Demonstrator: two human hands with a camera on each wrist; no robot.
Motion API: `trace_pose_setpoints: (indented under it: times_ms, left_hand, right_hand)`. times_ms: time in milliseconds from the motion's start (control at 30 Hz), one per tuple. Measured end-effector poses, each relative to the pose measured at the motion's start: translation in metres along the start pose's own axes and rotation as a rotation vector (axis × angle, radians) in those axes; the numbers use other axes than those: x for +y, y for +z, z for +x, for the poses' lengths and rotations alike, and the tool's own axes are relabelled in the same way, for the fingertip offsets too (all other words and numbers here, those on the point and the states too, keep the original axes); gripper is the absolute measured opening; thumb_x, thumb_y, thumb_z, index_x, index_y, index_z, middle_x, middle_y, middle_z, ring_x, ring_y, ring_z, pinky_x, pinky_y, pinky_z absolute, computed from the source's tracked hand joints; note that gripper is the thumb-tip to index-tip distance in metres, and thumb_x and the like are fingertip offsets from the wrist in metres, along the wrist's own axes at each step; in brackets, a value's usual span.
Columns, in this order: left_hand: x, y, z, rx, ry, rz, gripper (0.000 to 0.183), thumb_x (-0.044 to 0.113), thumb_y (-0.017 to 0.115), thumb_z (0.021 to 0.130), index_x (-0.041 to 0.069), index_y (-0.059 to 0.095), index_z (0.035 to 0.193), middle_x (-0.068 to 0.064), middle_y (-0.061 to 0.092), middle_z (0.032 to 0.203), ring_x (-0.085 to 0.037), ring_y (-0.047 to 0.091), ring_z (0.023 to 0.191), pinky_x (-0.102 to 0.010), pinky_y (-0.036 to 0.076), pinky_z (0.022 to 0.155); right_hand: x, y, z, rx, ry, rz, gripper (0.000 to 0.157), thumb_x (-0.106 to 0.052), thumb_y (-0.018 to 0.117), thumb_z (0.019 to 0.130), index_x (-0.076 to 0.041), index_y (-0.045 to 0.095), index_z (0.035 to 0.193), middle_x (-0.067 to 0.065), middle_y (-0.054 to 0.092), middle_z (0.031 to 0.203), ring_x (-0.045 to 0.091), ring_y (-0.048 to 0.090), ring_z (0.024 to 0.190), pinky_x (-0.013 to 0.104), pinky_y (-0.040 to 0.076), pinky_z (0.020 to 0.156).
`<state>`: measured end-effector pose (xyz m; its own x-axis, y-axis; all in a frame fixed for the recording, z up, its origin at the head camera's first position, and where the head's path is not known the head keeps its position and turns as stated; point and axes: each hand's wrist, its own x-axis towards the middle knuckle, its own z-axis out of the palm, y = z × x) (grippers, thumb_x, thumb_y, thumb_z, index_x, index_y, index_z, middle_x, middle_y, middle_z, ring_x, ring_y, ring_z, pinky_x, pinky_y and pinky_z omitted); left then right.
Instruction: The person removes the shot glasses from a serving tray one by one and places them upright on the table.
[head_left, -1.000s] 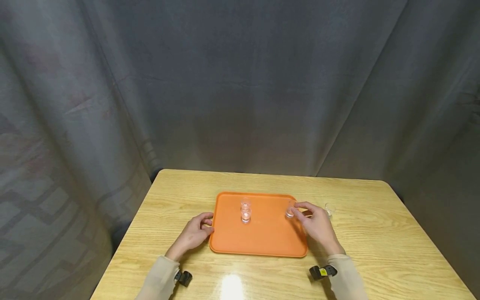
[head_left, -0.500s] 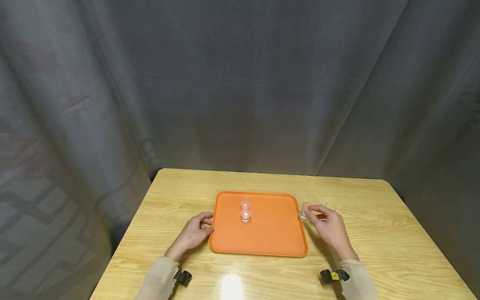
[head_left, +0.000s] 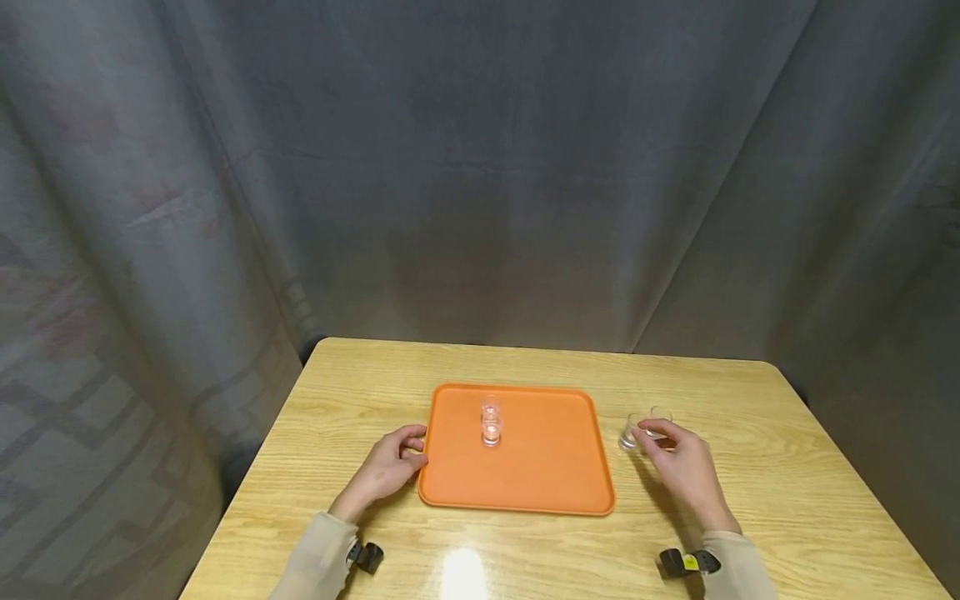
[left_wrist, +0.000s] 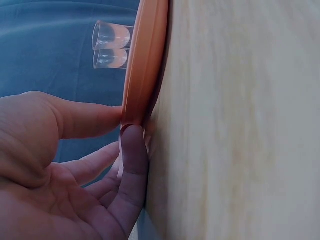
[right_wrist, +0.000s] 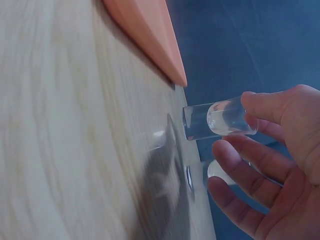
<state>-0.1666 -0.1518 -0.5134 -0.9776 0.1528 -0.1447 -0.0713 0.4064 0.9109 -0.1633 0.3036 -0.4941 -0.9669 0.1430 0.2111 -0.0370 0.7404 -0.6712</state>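
Observation:
My left hand point(head_left: 385, 468) grips the left rim of an orange tray point(head_left: 543, 471), with the thumb and a finger at its edge in the left wrist view. Two clear shot glasses stand on the tray, a nearer glass point(head_left: 491, 433) in front of a farther glass point(head_left: 491, 406). Right of the tray, my right hand point(head_left: 684, 468) pinches a third shot glass point(right_wrist: 220, 119) near its rim by thumb and fingers. That glass is upright, its base close to the table; whether it touches, I cannot tell. Just behind the fingers stands another shot glass point(head_left: 661, 413), partly hidden.
The wooden table point(head_left: 780, 467) extends on all sides of the tray. Grey curtains point(head_left: 480, 208) hang behind it and at both sides. A bright light reflection lies on the table's front part.
My right hand has carried its shot glass from over the tray's right side, past the rim, to the table on the right. The left hand and tray have stayed put.

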Motion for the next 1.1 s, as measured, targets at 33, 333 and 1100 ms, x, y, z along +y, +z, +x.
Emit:
trace_pose_setpoints:
  times_ms: [33,333,1100]
  left_hand:
    - [0.0,0.0,0.0,-0.001,0.001,-0.003,0.048,0.002,0.065,0.09,-0.001,0.054,0.137,-0.013,0.061,0.107,-0.016,0.057,0.08,-0.021,0.047,0.06]
    - [-0.001,0.001,0.0,0.005,-0.007,0.003,0.048,0.002,0.065,0.09,0.0,0.054,0.137,-0.013,0.061,0.106,-0.014,0.057,0.08,-0.021,0.048,0.06]
    - [0.002,-0.001,-0.002,-0.004,0.002,0.026,0.048,0.003,0.065,0.091,0.0,0.054,0.137,-0.013,0.061,0.108,-0.014,0.057,0.08,-0.021,0.047,0.061]
  right_hand:
    - [0.002,-0.001,0.0,0.006,0.0,-0.004,0.028,-0.036,0.07,0.093,-0.015,0.075,0.109,0.012,0.074,0.11,0.012,0.067,0.083,0.021,0.052,0.059]
    - [0.019,-0.007,0.0,0.035,0.043,-0.033,0.03,-0.038,0.069,0.093,-0.014,0.075,0.11,0.015,0.072,0.116,0.003,0.063,0.079,0.02,0.05,0.061]
    - [0.019,-0.015,-0.002,-0.015,0.08,-0.033,0.039,-0.042,0.065,0.095,-0.013,0.071,0.12,0.021,0.071,0.117,0.021,0.072,0.086,0.022,0.051,0.059]
